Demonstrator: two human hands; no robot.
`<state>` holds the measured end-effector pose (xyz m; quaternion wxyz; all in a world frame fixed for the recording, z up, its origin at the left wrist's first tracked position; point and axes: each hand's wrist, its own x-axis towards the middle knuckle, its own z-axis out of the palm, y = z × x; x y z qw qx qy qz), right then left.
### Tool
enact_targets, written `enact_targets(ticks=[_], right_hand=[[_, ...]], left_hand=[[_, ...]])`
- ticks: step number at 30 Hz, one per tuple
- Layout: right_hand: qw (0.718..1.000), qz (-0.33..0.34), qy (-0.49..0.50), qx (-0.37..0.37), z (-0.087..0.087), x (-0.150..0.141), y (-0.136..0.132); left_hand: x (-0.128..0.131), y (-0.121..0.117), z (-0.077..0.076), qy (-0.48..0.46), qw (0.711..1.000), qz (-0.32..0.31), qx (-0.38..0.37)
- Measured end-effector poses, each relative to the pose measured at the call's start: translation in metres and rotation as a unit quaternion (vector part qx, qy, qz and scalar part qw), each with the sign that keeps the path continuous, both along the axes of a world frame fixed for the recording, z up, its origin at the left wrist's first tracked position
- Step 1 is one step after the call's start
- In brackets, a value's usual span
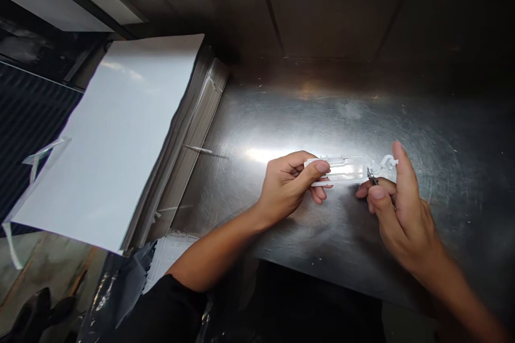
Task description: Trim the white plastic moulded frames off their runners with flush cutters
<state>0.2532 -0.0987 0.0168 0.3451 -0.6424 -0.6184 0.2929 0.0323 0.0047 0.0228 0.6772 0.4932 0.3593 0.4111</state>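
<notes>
My left hand point(287, 185) grips the left end of a white molded plastic piece point(341, 170), a long, open frame with clear-looking panels. Its far end carries small white hook-shaped parts point(387, 162). My right hand point(398, 206) is shut on a small tool with dark metal tips point(372, 176), probably side cutters, though its handles are hidden inside my fingers. The tips are right at the frame's right end, close to the hooks. Both hands rest just above a stainless steel table point(354, 107).
At the left of the table lies a large white sheet point(112, 134) on a stack of plastic-wrapped sheets point(193, 139). A thin white sliver point(197, 149) lies on the steel. Dark plastic sheeting point(116, 289) hangs below the table's near edge. A metal wall rises behind.
</notes>
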Motion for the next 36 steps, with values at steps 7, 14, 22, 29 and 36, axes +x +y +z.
enact_targets(ticks=[7,14,22,29,36], right_hand=[[0.999,-0.023,-0.033,0.033,-0.004,-0.004,-0.003],[0.996,-0.056,-0.057,0.038,-0.008,-0.003,-0.002],[0.999,-0.023,-0.002,0.027,-0.013,0.005,-0.001],[0.997,-0.028,-0.043,0.059,-0.016,0.002,-0.002],[0.975,-0.055,-0.204,0.067,-0.025,0.006,0.001]], left_hand=[[0.001,-0.003,-0.001,0.006,1.0,-0.01,-0.019],[0.003,-0.002,0.0,0.042,0.998,-0.002,-0.035],[0.001,0.009,-0.006,-0.01,0.995,-0.008,-0.094],[0.001,0.009,-0.009,-0.025,0.993,-0.002,-0.118],[0.001,0.013,-0.006,-0.034,0.988,-0.001,-0.152]])
